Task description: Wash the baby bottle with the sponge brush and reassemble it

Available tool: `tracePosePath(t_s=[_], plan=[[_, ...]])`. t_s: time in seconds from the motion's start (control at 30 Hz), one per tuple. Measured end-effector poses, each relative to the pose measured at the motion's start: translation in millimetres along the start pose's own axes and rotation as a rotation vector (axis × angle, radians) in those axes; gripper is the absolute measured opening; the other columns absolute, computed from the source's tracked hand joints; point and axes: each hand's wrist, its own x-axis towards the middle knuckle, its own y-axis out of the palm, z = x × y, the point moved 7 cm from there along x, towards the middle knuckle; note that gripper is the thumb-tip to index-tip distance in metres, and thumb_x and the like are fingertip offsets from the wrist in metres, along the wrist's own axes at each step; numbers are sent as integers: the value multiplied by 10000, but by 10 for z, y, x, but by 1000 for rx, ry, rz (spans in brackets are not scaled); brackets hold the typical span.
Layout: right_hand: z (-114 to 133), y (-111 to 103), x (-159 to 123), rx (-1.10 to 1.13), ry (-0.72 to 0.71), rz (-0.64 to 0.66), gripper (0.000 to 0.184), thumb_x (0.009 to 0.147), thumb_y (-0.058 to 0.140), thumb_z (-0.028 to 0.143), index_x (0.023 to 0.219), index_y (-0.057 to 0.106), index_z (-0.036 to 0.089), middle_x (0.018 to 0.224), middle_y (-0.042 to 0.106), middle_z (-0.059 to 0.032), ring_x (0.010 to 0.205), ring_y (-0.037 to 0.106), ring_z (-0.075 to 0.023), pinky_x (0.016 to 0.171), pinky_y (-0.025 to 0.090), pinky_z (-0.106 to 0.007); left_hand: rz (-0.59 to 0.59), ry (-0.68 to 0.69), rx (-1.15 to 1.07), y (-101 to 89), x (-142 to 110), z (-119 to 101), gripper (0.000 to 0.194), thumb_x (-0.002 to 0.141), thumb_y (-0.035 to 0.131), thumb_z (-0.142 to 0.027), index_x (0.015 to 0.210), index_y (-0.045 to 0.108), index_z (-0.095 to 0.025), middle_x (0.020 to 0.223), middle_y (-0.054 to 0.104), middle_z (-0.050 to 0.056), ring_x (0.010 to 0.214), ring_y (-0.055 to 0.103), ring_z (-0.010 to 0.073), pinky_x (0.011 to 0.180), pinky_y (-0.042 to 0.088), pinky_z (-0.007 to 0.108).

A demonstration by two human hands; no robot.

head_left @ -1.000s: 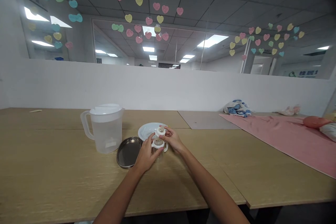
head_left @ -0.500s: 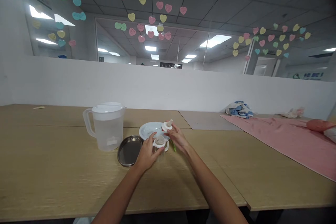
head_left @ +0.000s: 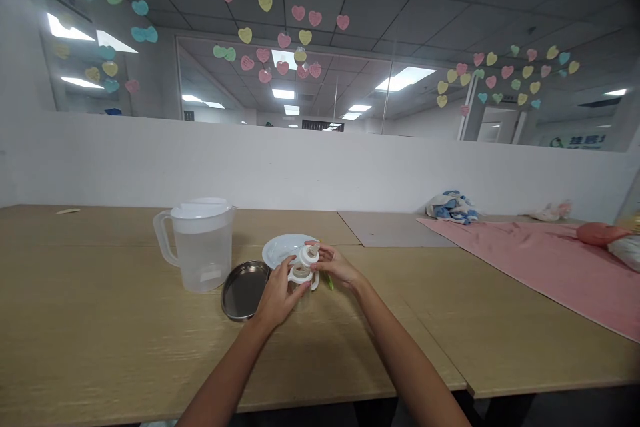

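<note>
My left hand [head_left: 281, 291] is wrapped round a clear baby bottle [head_left: 301, 275] with a white collar and side handles, standing on the wooden table. In my right hand [head_left: 336, 265] is a white nipple cap [head_left: 309, 253] with a translucent teat, pinched between thumb and fingers. The cap is tilted and held just above the bottle's open mouth; whether the two touch, I cannot tell. Behind both hands lies a pale blue-white plate [head_left: 280, 247], partly covered by them. A round metal dish [head_left: 245, 289] sits left of my left hand.
A lidded clear pitcher [head_left: 203, 250] stands at the left. Something thin and green [head_left: 331, 281] lies beside my right hand. Farther right are a grey mat [head_left: 390, 230], a pink cloth [head_left: 525, 260] and a crumpled blue-and-white cloth [head_left: 451, 207]. A low white wall backs the table.
My right hand has brought the nipple cap down and left, closer over the bottle's mouth. My left hand stays on the bottle. The view has shifted slightly.
</note>
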Motion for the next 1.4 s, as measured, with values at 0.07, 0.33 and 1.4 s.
tracePosePath(t_s=[0.07, 0.33, 1.4], plan=[[-5, -11, 2, 54, -7, -42, 562, 531, 791, 164, 1064, 627, 233, 1069, 634, -38, 986, 576, -183, 859, 447, -301, -7, 1, 9, 6, -2, 16, 546, 816, 511, -435, 1269, 341, -182, 1212, 543, 124, 1102, 513, 246, 928, 381, 405], [170, -194, 12, 435, -189, -206, 388, 591, 762, 167, 947, 638, 259, 941, 653, 23, 833, 597, -128, 756, 492, -257, 0, -10, 26, 10, 0, 33, 554, 818, 503, -444, 1273, 338, -173, 1214, 539, 132, 1110, 505, 245, 940, 374, 409], [-74, -565, 38, 131, -157, -617, 408, 550, 754, 436, 840, 603, 191, 789, 650, -21, 686, 598, -150, 664, 471, -280, -4, -4, 28, 10, 0, 23, 550, 817, 499, -450, 1275, 356, -181, 1231, 524, 132, 1115, 504, 250, 942, 374, 407]])
